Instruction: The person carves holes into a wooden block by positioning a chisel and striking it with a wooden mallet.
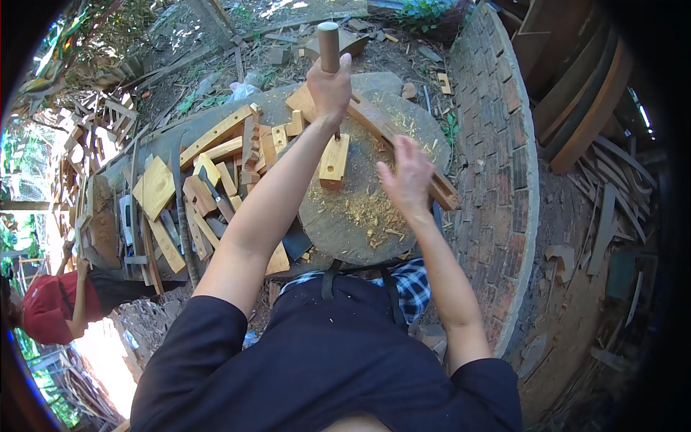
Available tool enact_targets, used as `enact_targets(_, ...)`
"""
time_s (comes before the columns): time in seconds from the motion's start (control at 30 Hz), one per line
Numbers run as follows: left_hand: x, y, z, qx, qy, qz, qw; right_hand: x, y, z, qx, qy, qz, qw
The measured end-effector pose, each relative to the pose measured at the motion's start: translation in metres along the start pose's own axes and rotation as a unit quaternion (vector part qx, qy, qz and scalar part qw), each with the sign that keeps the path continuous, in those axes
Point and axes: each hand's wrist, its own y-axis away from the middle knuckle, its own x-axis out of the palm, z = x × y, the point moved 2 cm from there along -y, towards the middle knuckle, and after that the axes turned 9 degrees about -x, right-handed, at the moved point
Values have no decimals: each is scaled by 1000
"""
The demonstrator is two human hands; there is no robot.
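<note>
Okay, left hand (pixel 330 90) clamped round a wooden handle (pixel 329 52), its top sticking up past the fist; small wood block (pixel 332 164) sits just nearer, below the wrist, on the round slab (pixel 327 234). Right hand (pixel 409 178) spread, thumb apart, at the long beam (pixel 443 193) to the right; contact unclear. Shavings (pixel 368 210) lie nearer.

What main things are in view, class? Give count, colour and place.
slab: one, grey, centre
block: one, yellow, on slab
beam: one, brown, on slab, right
shavings: many, yellow, on slab
wood pieces: many, yellow-brown, left of slab
wall: one, red-grey, right of slab
curved boards: several, brown, top right
person: one, red-shirted, far left
handle: one, brown, upright, top centre
shirt: one, dark, bottom
left hand: one, bare, around handle
right hand: one, bare, open beside beam
</note>
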Motion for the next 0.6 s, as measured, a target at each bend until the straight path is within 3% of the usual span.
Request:
enact_targets(0.13, 9, -19, 15, -22, -19, -4, 1000, -19, 14, -52, 7, 137, -11, 990)
enact_targets(0.2, 15, -16, 9, -32, -104, -17, 994, -18, 15, -65, 1, 113, 154, 982)
enact_targets(0.33, 19, -3, -1, -19, -109, 13, 994, -30, 18, -55, -52, 93, 123, 987)
enact_targets(0.4, 15, -2, 0, -14, -99, 23, 995, -41, 28, -51, 80, 2, 205, 976)
enact_targets(0.43, 17, -3, 3, -8, -87, 36, 996, -43, 35, -53, 78, 6, 201, 976)
enact_targets(0.5, 16, -2, 1, 0, -67, 44, 997, -49, 46, -58, 120, -207, 159, 958)
enact_targets(0.53, 16, 1, -1, 4, -65, 45, 997, -53, 45, -59, 174, -320, 164, 917)
enact_targets(0.6, 18, 5, -2, 8, -55, 57, 997, -93, 30, -44, 211, -379, 162, 886)
